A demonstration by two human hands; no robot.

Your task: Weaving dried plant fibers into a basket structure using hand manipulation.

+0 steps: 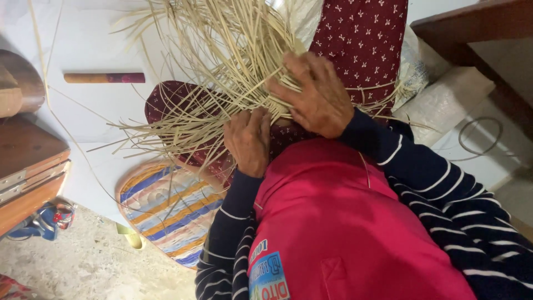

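A loose bundle of pale straw strips (222,61) fans out over my lap, which is covered in dark red patterned cloth (363,33). My left hand (248,140) presses its fingertips into the strips where they cross, gripping them. My right hand (316,94) lies over the gathered strips just to the right, fingers curled around them. Both arms wear dark blue sleeves with white stripes, over a pink top.
A round woven mat with blue, yellow and orange stripes (166,214) lies on the floor at lower left. A short brown and red stick (104,78) rests on white sheeting. Wooden furniture (28,161) stands at the left and a dark wooden table (472,33) at upper right.
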